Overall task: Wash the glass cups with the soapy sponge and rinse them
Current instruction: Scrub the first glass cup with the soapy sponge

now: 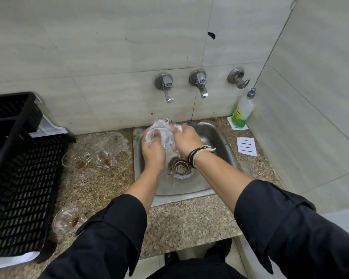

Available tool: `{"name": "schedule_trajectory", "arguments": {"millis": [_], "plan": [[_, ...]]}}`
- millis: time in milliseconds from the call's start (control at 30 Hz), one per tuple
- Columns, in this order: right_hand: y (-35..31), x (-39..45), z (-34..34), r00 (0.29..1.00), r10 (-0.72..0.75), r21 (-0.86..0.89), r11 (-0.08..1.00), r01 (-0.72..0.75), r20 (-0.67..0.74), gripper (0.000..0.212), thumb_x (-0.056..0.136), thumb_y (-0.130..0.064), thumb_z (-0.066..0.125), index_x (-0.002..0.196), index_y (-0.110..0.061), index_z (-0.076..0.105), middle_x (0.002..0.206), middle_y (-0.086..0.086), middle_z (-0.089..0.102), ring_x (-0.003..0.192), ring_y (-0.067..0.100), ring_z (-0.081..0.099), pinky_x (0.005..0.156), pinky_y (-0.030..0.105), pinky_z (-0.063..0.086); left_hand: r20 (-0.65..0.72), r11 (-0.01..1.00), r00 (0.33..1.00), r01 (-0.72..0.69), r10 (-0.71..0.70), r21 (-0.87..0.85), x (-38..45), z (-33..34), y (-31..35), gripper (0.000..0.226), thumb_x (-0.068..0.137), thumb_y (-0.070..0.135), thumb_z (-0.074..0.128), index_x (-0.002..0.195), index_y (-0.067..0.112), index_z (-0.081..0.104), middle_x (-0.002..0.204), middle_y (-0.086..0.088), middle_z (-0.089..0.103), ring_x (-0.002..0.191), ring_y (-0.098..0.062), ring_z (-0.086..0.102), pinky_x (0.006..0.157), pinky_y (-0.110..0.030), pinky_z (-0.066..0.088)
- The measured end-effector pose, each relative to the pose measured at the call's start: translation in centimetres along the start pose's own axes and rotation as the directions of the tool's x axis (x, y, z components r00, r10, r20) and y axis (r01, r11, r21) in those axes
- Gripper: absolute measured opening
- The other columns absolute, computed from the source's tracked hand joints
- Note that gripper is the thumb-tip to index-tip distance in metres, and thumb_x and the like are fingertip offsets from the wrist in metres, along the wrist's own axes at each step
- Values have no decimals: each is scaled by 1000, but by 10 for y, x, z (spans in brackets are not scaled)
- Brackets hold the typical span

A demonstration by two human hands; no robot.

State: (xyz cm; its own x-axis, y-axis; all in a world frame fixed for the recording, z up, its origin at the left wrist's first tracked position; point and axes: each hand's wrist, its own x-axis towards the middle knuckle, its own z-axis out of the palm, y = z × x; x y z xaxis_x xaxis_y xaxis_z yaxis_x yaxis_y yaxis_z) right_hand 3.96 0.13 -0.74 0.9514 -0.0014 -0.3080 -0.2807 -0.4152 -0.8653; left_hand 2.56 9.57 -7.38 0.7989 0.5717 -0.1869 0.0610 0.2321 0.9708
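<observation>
Cups in hand: one glass cup (162,132), coated in suds, being held over the sink (216,137)
Left hand (152,152): fingers curling around the sudsy cup from below, gripping it
Right hand (186,140): fingers closing at the cup's right side; suds are hiding whatever it is pinching, so the sponge cannot be confirmed
Cups waiting: three on the counter (109,188) left of the sink, each showing brown dregs: two side by side, left one (76,160) and right one (105,158), and a third (68,219) nearer the person
Taps: two spouts (168,88) (201,85) projecting from the wall above the sink
Soap: one bottle (242,109) standing at the sink's far right corner
Crate: one black crate (18,168) sitting at the left edge
</observation>
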Motion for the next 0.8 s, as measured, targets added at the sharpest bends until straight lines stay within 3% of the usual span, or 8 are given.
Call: {"name": "schedule_trajectory", "arguments": {"millis": [100,233,300,367,500,633,700,800], "plan": [[0,12,-1,999,33,-47,998,-35,-31,47,94,-48,50,114,-7,62,108,19,70,96,37,69,83,45,57,17,998,998,63,-63,8,-1,6,-3,18,101,18,58,114,17,70,102,8,73,93,-3,70,75,-18,52],[6,-2,6,986,-88,-70,994,78,-144,41,103,-39,48,120,-3,58,119,16,65,112,35,59,84,32,42,-112,997,991,70,-67,18,-2,8,-1,16,91,3,61,97,15,70,88,4,72,83,-14,70,64,-19,51],[15,-13,6,981,-114,36,992,121,-154,45,105,-42,44,131,-6,52,121,12,63,119,31,56,85,28,38,-140,994,985,96,-103,-55,1,4,2,25,87,-6,60,91,16,72,85,-1,74,82,-21,71,65,-27,55],[22,-13,-1,982,-123,151,978,145,-146,50,103,-48,44,143,-17,46,131,4,60,127,23,53,99,27,38,-61,984,986,147,-153,-98,3,-2,8,24,88,-7,65,93,14,74,85,-2,76,81,-21,74,69,-33,61],[20,1,-22,953,-266,83,963,257,142,45,102,-53,43,138,-30,55,135,-7,61,125,10,55,111,35,40,164,986,973,169,-165,-8,6,-8,10,14,91,6,71,84,17,75,85,-5,77,89,-32,73,80,-43,58],[-5,11,-21,887,-367,-334,829,449,281,41,104,-44,35,110,-13,61,106,12,69,102,29,62,77,33,40,313,995,949,0,-30,95,-8,1,16,10,100,5,57,95,6,65,83,-11,68,74,-17,68,69,-36,58],[-20,14,-21,916,-258,-516,764,388,306,41,104,-39,33,100,-9,60,108,19,67,102,35,61,74,32,35,290,962,951,-171,105,214,-15,3,14,19,101,3,50,91,12,64,81,-7,63,73,-13,61,67,-33,50],[-31,17,-30,937,11,-567,799,202,350,41,102,-39,33,95,-10,62,98,16,66,86,34,65,70,38,54,253,807,913,-404,321,431,-20,0,2,25,93,3,55,83,25,52,74,2,61,68,-13,50,60,-40,44]]}}
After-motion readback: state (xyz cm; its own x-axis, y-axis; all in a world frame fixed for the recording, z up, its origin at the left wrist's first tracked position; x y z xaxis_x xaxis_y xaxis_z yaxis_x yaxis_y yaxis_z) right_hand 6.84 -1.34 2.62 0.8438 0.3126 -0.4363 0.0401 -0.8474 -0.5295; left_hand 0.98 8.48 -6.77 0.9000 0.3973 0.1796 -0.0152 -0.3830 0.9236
